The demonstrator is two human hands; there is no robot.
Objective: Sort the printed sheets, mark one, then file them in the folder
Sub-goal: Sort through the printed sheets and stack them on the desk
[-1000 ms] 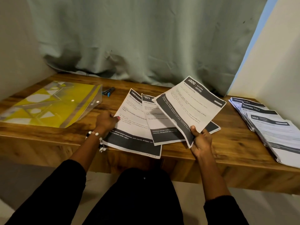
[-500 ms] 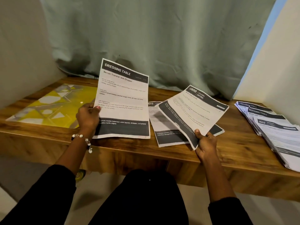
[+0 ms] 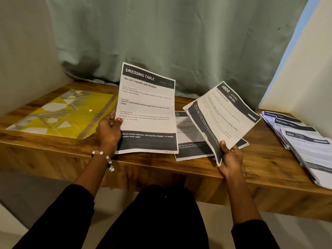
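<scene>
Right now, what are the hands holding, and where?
Left hand grips the Dressing Table sheet by its left edge; right hand pinches the Kitchen sheets at their bottom corner.

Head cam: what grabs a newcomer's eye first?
The DRESSING TABLE sheet, held upright mid-frame in the left hand. Right of it, the right hand tilts the 3800 KITCHEN sheet above a sheet lying flat. The yellow folder lies far left on the desk; a paper stack sits far right.
</scene>
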